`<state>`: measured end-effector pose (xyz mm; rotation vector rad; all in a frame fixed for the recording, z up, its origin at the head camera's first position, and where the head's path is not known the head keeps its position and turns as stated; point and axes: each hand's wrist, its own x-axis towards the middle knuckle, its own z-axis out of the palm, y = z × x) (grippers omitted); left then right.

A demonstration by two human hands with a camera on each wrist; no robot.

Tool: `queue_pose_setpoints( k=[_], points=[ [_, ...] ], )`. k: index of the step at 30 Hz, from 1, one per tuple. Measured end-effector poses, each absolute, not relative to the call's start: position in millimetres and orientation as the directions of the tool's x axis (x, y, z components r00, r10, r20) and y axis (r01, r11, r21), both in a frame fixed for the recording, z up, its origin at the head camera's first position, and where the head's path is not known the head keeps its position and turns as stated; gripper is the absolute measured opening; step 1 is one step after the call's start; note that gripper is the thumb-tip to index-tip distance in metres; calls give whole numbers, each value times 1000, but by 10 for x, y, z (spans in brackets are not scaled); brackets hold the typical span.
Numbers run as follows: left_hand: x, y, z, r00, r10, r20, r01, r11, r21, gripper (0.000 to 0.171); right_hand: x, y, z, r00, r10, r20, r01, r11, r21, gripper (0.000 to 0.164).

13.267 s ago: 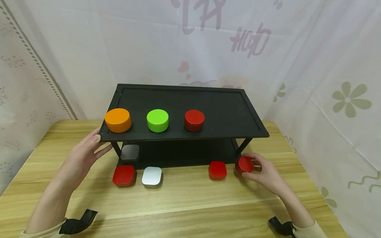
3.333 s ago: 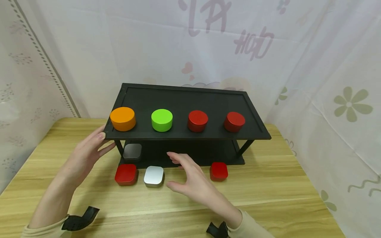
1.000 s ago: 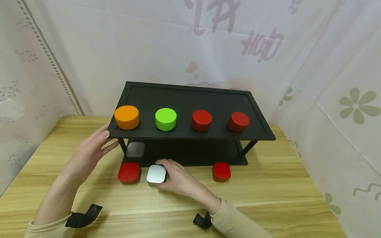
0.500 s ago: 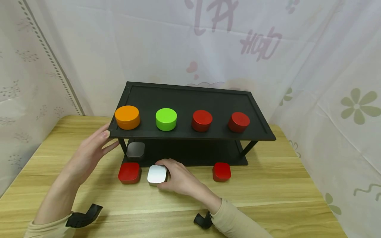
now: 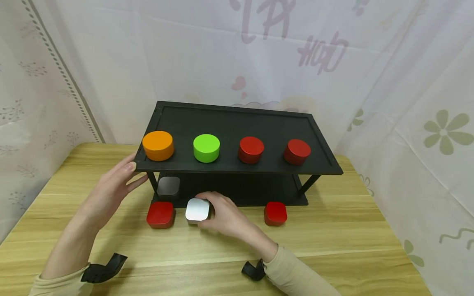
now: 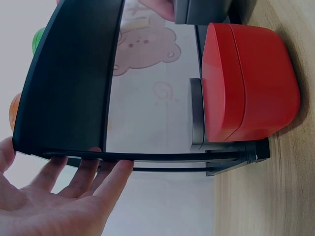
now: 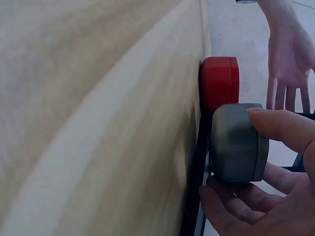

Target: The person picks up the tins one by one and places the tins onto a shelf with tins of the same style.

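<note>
A small square silver tin (image 5: 197,209) is in my right hand (image 5: 224,216), pinched between thumb and fingers just in front of the shelf's lower board. In the right wrist view the tin (image 7: 238,142) looks grey, its lid seam facing the palm. My left hand (image 5: 111,193) grips the left end of the two-tier black shelf (image 5: 237,123), thumb on the top corner and fingers below. In the left wrist view those fingers (image 6: 115,182) lie along the end frame. A square red tin (image 5: 161,214) sits left of the silver one.
On the top board stand round tins: orange (image 5: 158,146), green (image 5: 206,148), red (image 5: 250,150) and another red (image 5: 297,151). A dark grey square tin (image 5: 168,186) stands on the lower board at left. A second square red tin (image 5: 275,213) rests on the wooden table (image 5: 333,246).
A round red tin went from the table's right to the top board. My right hand then took the silver tin and has just raised it slightly toward the shelf. The left hand stays put.
</note>
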<state>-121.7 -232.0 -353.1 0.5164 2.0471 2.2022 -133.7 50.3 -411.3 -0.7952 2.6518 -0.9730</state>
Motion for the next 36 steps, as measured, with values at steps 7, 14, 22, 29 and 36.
queue_pose_setpoints(
  k=[7,14,22,29,36],
  points=[
    [-1223,-2318,-3526,-942,288,174,156,-85,984,46,-1416,538,-4078,-833,-552,22,-436,631,-642,58],
    [-1222,-2316,-3529,-944,286,164,147,-78,986,46,-1521,566,-4047,-835,-551,11,-434,646,-628,57],
    [-1222,-2322,-3528,-938,293,183,161,-98,982,46,-1603,600,-4040,-845,-534,-24,-400,662,-633,59],
    [-1219,-2327,-3529,-941,287,178,158,-92,983,46,-1673,594,-4064,-845,-534,-26,-396,659,-640,59],
    [-1221,-2320,-3527,-944,285,168,151,-80,985,46,-1737,600,-4084,-850,-525,-39,-385,671,-634,59]
  ],
)
